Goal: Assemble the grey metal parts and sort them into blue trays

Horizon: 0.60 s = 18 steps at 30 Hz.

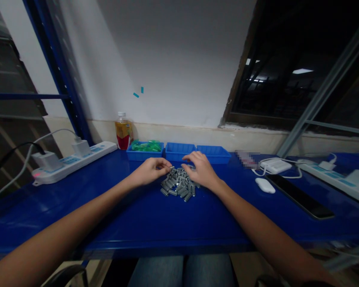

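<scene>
A heap of small grey metal pieces (179, 185), short and shiny like little tubes or clips, lies on the blue tabletop (167, 223). At its left edge is my left hand (151, 170), thumb and fingertips pinched together on what looks like one small metal piece, barely visible at the tips. My right hand (201, 169) hovers over the right side of the heap, thumb and fingers apart, with nothing visible between them. Behind the hands stand a blue bin (145, 156) holding green plastic pieces (148, 146), a middle blue bin (179, 146) and a right blue bin (215, 157).
A drink bottle (123, 133) stands beside the left bin, near a white power strip (77, 160) with plugs. On the right lie a phone (300, 197), a white earbud case (265, 185), a white charger (275, 165) with cables and another power strip (341, 183). A wall rises behind.
</scene>
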Each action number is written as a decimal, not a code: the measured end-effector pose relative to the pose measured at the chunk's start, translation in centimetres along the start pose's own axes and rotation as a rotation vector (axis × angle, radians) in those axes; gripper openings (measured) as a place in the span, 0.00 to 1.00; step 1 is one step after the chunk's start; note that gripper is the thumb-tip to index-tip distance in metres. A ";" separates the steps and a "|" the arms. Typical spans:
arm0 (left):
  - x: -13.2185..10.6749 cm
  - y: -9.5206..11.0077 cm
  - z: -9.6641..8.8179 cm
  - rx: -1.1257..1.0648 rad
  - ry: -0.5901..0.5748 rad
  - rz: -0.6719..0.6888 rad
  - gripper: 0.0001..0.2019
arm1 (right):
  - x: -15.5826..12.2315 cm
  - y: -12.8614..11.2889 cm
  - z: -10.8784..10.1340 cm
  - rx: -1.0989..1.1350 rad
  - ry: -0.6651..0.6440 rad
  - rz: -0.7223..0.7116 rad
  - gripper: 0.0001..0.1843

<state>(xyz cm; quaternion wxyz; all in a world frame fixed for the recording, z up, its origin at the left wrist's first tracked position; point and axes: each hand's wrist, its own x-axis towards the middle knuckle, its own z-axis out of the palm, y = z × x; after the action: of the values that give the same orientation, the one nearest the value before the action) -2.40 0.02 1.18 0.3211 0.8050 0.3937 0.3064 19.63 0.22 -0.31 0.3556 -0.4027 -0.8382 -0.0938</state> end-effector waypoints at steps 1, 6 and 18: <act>0.0 0.1 0.1 -0.077 -0.011 -0.015 0.14 | 0.0 -1.1 -0.1 0.021 -0.039 -0.066 0.10; 0.0 -0.1 0.5 -0.303 -0.076 -0.060 0.12 | 0.0 -3.4 -0.3 0.045 -0.095 -0.164 0.08; -0.8 0.9 0.3 0.104 0.048 0.156 0.13 | -0.2 -3.3 0.3 0.117 -0.020 -0.095 0.10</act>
<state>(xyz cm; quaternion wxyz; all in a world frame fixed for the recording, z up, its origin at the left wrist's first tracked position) -2.23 -1.11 1.49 0.2447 0.8412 0.3529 0.3286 17.17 -1.94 -0.27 0.3655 -0.3417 -0.8639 -0.0574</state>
